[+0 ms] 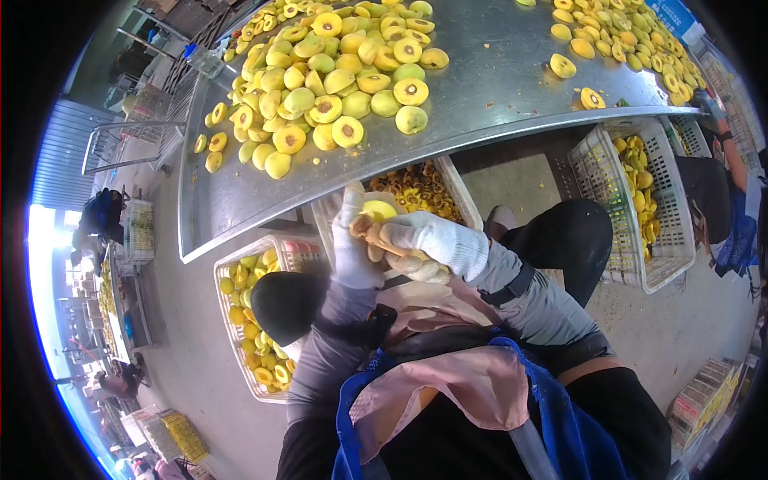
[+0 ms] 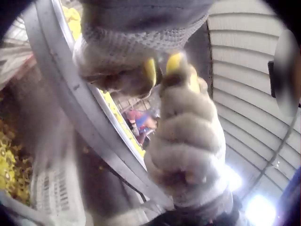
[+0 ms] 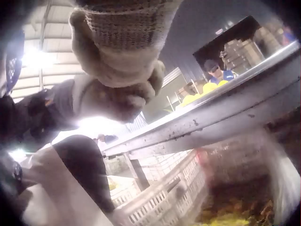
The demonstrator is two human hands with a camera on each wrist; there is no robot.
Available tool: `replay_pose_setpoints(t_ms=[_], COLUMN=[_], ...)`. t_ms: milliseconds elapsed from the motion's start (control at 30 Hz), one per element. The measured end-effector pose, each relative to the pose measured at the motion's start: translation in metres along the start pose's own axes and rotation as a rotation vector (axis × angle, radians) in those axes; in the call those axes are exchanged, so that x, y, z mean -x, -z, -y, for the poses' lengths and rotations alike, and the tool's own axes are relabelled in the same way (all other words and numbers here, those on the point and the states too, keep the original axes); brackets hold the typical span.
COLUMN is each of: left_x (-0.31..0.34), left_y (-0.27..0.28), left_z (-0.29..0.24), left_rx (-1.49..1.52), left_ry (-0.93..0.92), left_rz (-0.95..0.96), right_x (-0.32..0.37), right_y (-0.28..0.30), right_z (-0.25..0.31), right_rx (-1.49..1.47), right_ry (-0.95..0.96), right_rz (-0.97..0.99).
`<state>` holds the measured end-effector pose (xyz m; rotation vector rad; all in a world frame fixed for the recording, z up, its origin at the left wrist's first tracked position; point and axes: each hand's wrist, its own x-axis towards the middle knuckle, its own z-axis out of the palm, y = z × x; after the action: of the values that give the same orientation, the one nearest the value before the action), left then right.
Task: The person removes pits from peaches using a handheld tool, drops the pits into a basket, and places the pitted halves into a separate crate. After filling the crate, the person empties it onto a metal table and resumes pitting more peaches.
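Both hands wear whitish gloves and meet in front of the body, above the crates. My left hand (image 1: 350, 252) holds a yellow peach half (image 1: 378, 210), which also shows between the gloves in the left wrist view. Curled fingers of my right hand (image 1: 436, 244) grip a slim tool with a wooden handle (image 1: 394, 246). A rough brown lump (image 1: 362, 225), like a peach stone, sits at the tool's far end, beside the peach half; I cannot tell whether it is joined to the tool. In the right wrist view the gloves hide the fruit and tool.
A metal table (image 1: 480, 112) with a raised edge bears a large heap of peach halves (image 1: 328, 80) and another pile (image 1: 616, 32) at right. Below stand a crate of brown pieces (image 1: 420, 190), a crate of peach halves (image 1: 254, 320) at left and another white crate (image 1: 668, 208) at right.
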<state>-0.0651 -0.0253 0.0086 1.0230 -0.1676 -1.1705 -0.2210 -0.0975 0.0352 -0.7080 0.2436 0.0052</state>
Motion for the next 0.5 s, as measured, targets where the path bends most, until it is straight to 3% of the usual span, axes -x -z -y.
replay_pose_setpoints(t_ms=[100,133,200,267,300,333,367,400,500], left_x=[0.013,0.021,0.039,0.064,0.075,0.084,0.091,0.094,0.098], left_y=[0.005,0.004,0.014,0.037,0.057,0.088,0.128,0.183,0.195], left_z=[-0.024,-0.036,-0.066,-0.1,-0.118,-0.138,-0.159,-0.184,-0.206], left_rx=[-0.135,-0.164,-0.276,-0.453,-0.582,-0.804,-1.443,-1.061,-2.085], left_ry=[-0.029,-0.058,-0.196,-0.382,-0.454,-0.509,-0.786,-0.398,-0.223], left_rz=[0.029,-0.117,-0.232,-0.351,-0.423,-0.44,-0.328,-0.542,-0.703], right_x=[0.008,0.009,0.002,-0.026,-0.025,-0.025,-0.024,-0.023,-0.025], right_y=[0.005,0.007,0.005,0.041,0.039,0.035,0.032,0.024,0.015], right_z=[-0.002,-0.002,0.002,-0.039,-0.042,-0.044,-0.044,-0.039,-0.035], right_rx=[0.048,0.049,0.441,0.988,1.091,1.189,1.286,1.405,1.458], right_ry=[0.043,0.068,0.11,0.506,0.442,0.375,0.305,0.127,0.064], right_rz=[-0.086,-0.066,-0.222,-0.359,-0.403,-0.447,-0.489,-0.521,-0.603])
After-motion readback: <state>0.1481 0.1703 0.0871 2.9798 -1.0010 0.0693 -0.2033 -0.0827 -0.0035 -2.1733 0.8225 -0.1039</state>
